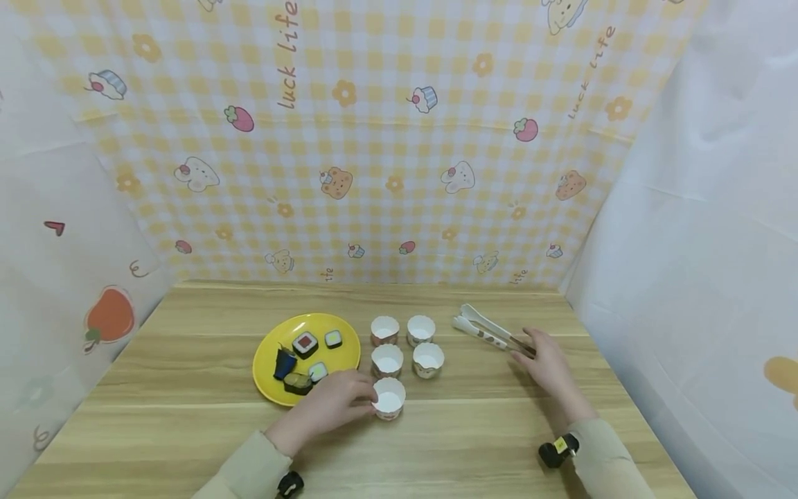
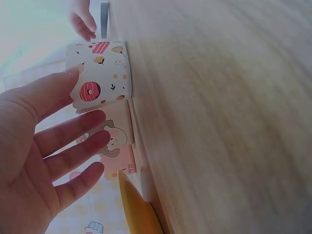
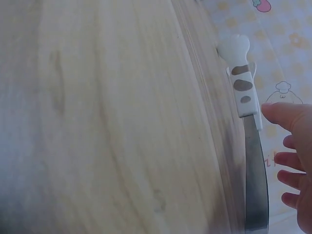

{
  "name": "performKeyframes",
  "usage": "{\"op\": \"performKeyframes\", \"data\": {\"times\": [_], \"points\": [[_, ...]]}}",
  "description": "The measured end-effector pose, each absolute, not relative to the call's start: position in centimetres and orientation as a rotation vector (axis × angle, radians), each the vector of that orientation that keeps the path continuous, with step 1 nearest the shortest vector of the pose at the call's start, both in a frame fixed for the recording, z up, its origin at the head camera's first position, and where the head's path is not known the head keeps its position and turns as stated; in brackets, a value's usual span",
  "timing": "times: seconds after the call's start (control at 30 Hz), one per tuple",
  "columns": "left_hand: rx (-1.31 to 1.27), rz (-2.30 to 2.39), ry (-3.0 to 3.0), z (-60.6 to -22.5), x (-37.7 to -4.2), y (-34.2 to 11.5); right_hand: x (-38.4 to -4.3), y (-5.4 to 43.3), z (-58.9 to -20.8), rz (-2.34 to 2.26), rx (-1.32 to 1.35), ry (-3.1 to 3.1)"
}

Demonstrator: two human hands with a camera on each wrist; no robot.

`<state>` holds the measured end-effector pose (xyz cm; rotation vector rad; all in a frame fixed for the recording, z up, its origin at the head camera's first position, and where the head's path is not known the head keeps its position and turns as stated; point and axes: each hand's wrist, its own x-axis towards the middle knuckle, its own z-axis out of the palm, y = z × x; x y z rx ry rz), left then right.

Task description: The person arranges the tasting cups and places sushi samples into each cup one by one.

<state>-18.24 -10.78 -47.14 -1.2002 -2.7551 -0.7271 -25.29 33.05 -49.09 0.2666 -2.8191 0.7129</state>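
Note:
My left hand (image 1: 337, 402) is at the nearest of several scalloped paper baking cups. Its thumb and index finger pinch the rim of this upright white cup (image 2: 105, 73), printed with a pink doughnut and cake; the other fingers (image 2: 83, 180) stretch out loosely. My right hand (image 1: 548, 364) spreads around the handle end of a pair of tongs (image 1: 489, 327) lying on the table. The tongs have metal arms and white paw-shaped tips with brown patches. In the right wrist view, the thumb (image 3: 280, 113) is right beside the tongs and the fingers are spread apart.
A yellow plate (image 1: 343, 326) on the left holds several sushi pieces, including a roll with a red centre (image 1: 305, 343) and a dark blue piece (image 1: 285, 363). More baking cups (image 1: 421, 330) stand in two columns on the wooden table (image 1: 467, 436). A patterned cloth (image 1: 386, 152) hangs behind.

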Motion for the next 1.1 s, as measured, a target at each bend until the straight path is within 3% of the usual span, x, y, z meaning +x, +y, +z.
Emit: {"op": "performKeyframes", "data": {"times": [0.6, 1.1], "points": [[-1.197, -0.681, -2.736, -47.2, -18.0, -10.9, -26.2, 32.9, -50.2, 0.812, 0.243, -2.86], [-1.052, -0.76, -2.738, -46.3, -17.7, -11.7, -26.4, 32.7, -50.7, 0.837, 0.27, -2.837]]}}
